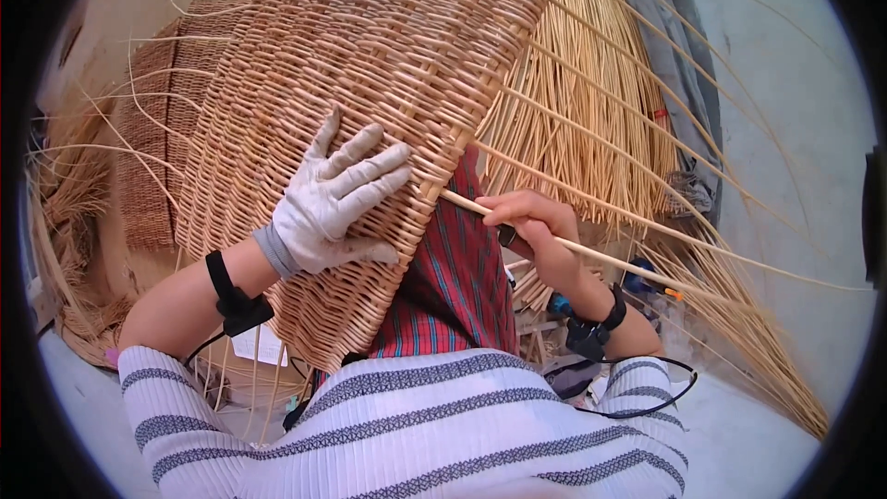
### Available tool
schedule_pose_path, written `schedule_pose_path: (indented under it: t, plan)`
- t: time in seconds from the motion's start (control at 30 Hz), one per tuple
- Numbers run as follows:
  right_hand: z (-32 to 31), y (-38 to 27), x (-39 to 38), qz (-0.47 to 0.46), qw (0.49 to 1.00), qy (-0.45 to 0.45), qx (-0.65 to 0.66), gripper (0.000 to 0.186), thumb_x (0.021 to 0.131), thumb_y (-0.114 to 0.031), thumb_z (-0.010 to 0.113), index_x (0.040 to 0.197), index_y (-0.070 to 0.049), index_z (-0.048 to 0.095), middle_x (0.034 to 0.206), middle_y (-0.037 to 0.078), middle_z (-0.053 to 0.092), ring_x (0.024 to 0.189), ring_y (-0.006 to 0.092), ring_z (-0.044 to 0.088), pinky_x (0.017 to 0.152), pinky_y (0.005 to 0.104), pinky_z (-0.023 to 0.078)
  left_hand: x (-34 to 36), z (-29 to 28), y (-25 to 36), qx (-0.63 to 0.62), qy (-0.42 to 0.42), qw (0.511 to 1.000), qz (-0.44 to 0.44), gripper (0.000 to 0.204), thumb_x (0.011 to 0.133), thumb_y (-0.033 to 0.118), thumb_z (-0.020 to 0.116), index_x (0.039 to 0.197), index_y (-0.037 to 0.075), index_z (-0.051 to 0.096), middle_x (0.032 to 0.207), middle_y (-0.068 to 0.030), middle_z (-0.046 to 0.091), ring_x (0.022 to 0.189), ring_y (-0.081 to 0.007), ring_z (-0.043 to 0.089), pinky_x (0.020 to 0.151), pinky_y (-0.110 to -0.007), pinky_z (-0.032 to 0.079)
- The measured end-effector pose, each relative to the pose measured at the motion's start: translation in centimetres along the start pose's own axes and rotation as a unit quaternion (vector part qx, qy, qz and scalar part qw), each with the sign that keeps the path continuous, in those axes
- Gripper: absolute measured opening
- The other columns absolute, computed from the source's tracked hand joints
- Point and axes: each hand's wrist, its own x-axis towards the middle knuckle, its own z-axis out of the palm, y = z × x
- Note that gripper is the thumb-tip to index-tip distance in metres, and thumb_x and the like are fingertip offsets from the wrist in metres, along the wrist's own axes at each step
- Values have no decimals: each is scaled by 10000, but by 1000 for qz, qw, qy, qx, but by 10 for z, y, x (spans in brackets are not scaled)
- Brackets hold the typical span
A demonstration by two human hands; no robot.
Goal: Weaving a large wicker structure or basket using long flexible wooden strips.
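Wickerwork fills most of the view: a big woven basket panel (370, 65), pale tan, tilted across the person's lap with its lower edge down by the striped sleeves. Everything else sits around that panel.

Right of it, a thick bundle of loose willow rods (591, 102) fans out, long stakes sticking off the panel's edge and trailing toward the grey floor (785, 157). Left of the panel there's another piece of woven work (148, 148), darker, with stray strands curling over it. Under the panel's right edge you can see red plaid cloth (462, 286) on the lap.

Left hand (333, 199), in a light grey work glove, lies flat on the panel's face, fingers spread and pressing, not wrapped around anything. A black wrist strap (236, 300) sits just below the glove cuff.

Right hand (536, 226) is bare, just off the panel's right edge, fingers curled tight around a single rod (628, 263). One end of that rod meets the weave at the panel's edge, the other runs out past the wrist to the right. Black watch-like band (601, 323) on that wrist too.
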Motion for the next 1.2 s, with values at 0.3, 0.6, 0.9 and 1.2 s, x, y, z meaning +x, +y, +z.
schedule_pose_path:
  t: [0.3,0.6,0.9,1.2]
  plan:
    - [-16,16,-1,-64,991,-19,-114,316,1041,-222,555,1156,17,729,1122,162,763,1046,245,724,941,363,555,-1,7,-4,24,-11,1000,-16,998,751,685,813,1542,118,594,1636,-88,542,1604,-300,375,1340,-643,58]
    - [-28,-2,17,136,923,-148,-327,431,896,-392,834,1183,-92,717,950,180,738,896,318,751,744,432,572,6,4,0,20,-44,998,-45,1108,871,811,663,1678,110,374,1715,-147,410,1603,-332,366,1321,-672,114]
    - [-67,22,-21,181,911,-244,-280,390,896,-425,855,1193,-183,781,806,79,706,747,210,704,667,384,534,0,8,2,20,15,1000,4,1011,875,791,672,1675,222,428,1717,-158,399,1580,-371,395,1314,-676,113]
    - [-5,9,-75,251,953,132,107,632,1119,-577,425,1525,-119,579,680,21,655,553,104,607,521,236,477,7,8,10,75,-71,994,-47,1064,852,841,627,1661,175,440,1706,-174,407,1580,-376,389,1295,-707,124]
